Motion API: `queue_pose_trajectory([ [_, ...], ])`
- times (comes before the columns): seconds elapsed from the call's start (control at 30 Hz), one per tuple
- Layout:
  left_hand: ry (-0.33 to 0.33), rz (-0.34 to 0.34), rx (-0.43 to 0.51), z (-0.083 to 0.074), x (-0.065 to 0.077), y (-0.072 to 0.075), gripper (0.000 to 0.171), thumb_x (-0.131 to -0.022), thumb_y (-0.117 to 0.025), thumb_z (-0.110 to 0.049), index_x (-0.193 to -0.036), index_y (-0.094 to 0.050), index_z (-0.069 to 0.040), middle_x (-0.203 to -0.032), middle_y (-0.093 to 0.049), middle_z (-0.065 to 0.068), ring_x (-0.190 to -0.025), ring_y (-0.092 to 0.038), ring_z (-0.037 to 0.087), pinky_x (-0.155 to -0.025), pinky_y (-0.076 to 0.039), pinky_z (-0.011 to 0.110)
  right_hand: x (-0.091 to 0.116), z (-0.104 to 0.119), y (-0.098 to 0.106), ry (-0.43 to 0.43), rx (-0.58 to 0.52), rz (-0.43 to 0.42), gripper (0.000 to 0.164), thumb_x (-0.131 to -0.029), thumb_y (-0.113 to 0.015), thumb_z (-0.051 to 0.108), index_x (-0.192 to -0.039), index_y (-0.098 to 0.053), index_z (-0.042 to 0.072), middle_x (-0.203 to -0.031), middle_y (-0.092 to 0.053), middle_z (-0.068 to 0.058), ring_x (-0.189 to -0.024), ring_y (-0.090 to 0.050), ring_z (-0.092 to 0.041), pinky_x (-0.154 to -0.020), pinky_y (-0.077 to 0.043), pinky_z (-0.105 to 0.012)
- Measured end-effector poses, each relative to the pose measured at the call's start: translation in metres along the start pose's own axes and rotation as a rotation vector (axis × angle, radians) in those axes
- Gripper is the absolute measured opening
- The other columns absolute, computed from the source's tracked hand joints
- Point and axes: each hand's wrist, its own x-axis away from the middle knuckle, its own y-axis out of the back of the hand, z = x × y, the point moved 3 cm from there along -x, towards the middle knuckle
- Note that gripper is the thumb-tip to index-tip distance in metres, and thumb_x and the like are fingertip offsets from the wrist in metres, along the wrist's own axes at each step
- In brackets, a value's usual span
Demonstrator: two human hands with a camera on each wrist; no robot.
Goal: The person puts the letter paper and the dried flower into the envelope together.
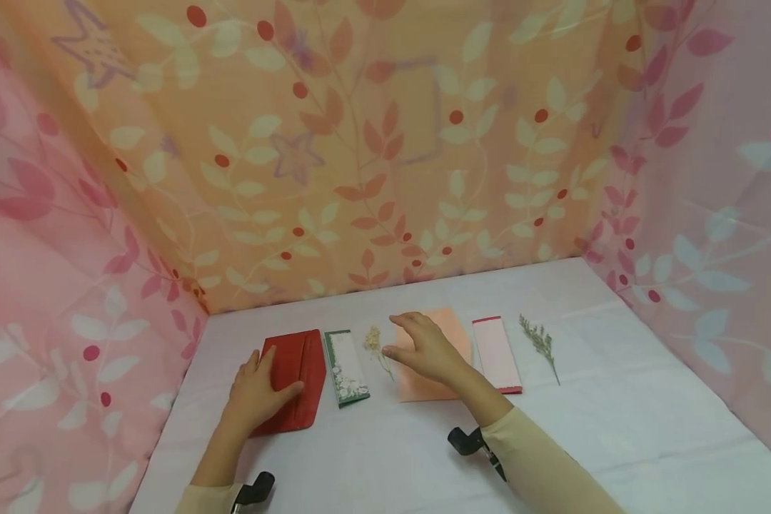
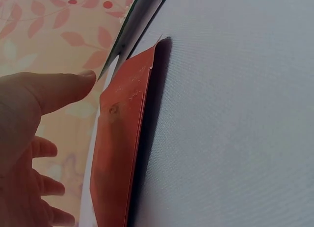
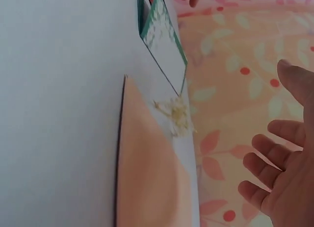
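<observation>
My left hand [image 1: 255, 389] hovers over a red envelope [image 1: 308, 371], fingers spread and holding nothing. In the left wrist view the thumb stands apart from the red envelope [image 2: 122, 134]. Over a peach envelope [image 1: 450, 328] is my right hand [image 1: 429, 350], its fingers loosely bent with nothing between them. The right wrist view shows that hand [image 3: 279, 163] beside the peach envelope [image 3: 147, 163]. Between the two envelopes lie a folded card with a green edge and white flowers [image 1: 347, 368] and a pale dried flower sprig [image 1: 374, 341].
A folded pale pink card with red edges [image 1: 497, 353] lies right of the peach envelope. Farther right is a greenish dried sprig [image 1: 540, 341]. The white-covered table [image 1: 617, 428] is bounded by a patterned curtain [image 1: 385, 178] behind and at both sides.
</observation>
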Motion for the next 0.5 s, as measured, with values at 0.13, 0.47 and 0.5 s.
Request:
queue_pose_trajectory([
  [0.13,0.011,-0.004,-0.015,0.006,0.000,-0.002,0.112,-0.083,-0.072,-0.066,-0.161,-0.023,-0.001,-0.160,-0.020,0.038,-0.142,-0.023,0.064,-0.105,-0.027,0.082,-0.008,0.006,-0.019,-0.027,-0.056,0.025,0.069,-0.094,-0.069,0.053,-0.149,-0.054,0.013,-0.144,-0.053,-0.009,-0.136,-0.048,-0.029,-0.111,-0.042,-0.052],
  [0.47,0.030,0.028,0.004,-0.001,0.001,0.001,0.113,-0.083,-0.073,-0.065,-0.161,-0.022,-0.001,-0.159,-0.022,0.038,-0.140,-0.025,0.062,-0.102,-0.032,0.082,-0.024,0.016,-0.052,-0.058,-0.110,0.044,0.058,-0.092,-0.073,0.045,-0.135,-0.066,0.007,-0.122,-0.065,-0.008,-0.110,-0.059,-0.024,-0.093,-0.052,-0.042],
  [0.5,0.030,0.028,0.005,-0.002,0.001,0.001,0.112,-0.083,-0.073,-0.064,-0.161,-0.022,-0.001,-0.159,-0.022,0.038,-0.140,-0.026,0.061,-0.102,-0.033,0.081,-0.025,0.016,-0.056,-0.067,-0.103,0.044,0.057,-0.092,-0.073,0.045,-0.134,-0.067,0.007,-0.120,-0.066,-0.008,-0.108,-0.060,-0.023,-0.092,-0.052,-0.041],
])
